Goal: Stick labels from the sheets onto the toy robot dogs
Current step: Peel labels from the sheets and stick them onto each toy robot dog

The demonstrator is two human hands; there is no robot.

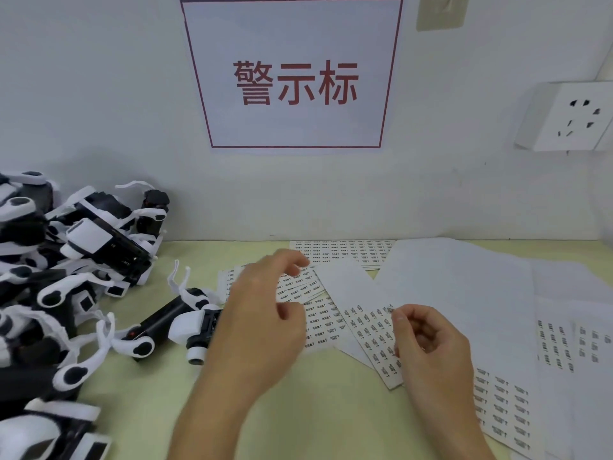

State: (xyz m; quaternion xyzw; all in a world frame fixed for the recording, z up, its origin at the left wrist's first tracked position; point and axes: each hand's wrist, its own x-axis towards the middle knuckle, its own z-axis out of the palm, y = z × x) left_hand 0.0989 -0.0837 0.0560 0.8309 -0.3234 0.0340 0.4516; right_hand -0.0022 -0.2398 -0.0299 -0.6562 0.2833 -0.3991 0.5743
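Here the right hand (428, 340), at lower right of the frame, pinches a small label (390, 309) between thumb and forefinger, just above the slanted label sheet (371, 327) at centre; whether the label has come fully free of the sheet is too small to tell. The left hand (262, 313), in the middle of the frame, hangs over the other sheets with its fingers loosely curled and nothing in them. Just to its left lies a single toy dog (179, 322), black and white, on its side on the pale green table (298, 410), partly hidden behind the left wrist. A heap of dogs (66, 260) fills the left edge, against the wall. More sheets (504, 406) spread toward the lower right, some of them blank backing paper. On the wall above hangs a red-bordered sign (293, 73), and a wall socket (577, 116) sits at upper right.

The step in hand looks to be lifting a label off its sheet. Next, I judge, the left hand must take up and steady the single dog while the right hand carries the label across and presses it flat on the dog's body without letting it fold onto itself.
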